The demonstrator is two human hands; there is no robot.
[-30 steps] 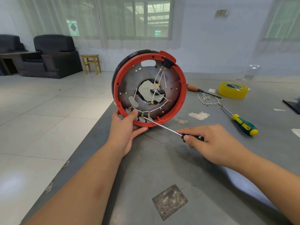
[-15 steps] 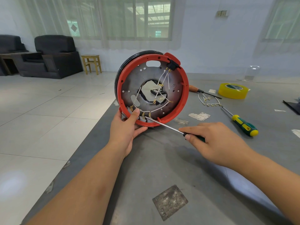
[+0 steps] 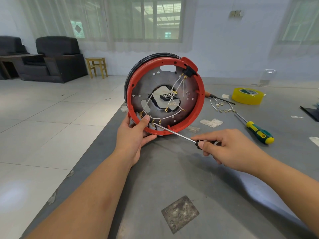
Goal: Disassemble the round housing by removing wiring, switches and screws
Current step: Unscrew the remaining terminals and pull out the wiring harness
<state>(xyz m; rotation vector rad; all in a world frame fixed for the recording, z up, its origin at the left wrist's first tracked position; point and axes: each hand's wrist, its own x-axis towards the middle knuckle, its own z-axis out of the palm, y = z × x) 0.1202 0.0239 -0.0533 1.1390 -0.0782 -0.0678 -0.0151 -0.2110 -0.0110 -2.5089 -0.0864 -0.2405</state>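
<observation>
The housing [image 3: 164,94] stands on edge at the near left corner of the table [image 3: 172,169], its open red-rimmed face turned toward me and tipped a little to my right. Inside, white wires [image 3: 170,116] run from a black switch [image 3: 188,71] at the upper right rim down to brass terminals [image 3: 159,121] at the bottom rim.

My left hand [image 3: 133,135] grips that bottom rim, thumb curled over the front lip just beside the terminals, fingers round behind. My right hand [image 3: 229,149] pinches the black handle of a screwdriver [image 3: 174,132] between thumb and fingertips. Its shaft runs up and to the left from the hand, and the tip sits at the terminals, just right of my left thumb.

So the work point lies low on the rim, nearest my left hand, with the tool's long axis slanting in across the face from the right. I judge the next move needs the tip kept on the terminal while the left hand steadies the rim.

Farther out lie loose wires [image 3: 222,106], a green-and-yellow screwdriver [image 3: 255,130], and a yellow tape roll [image 3: 247,96].
</observation>
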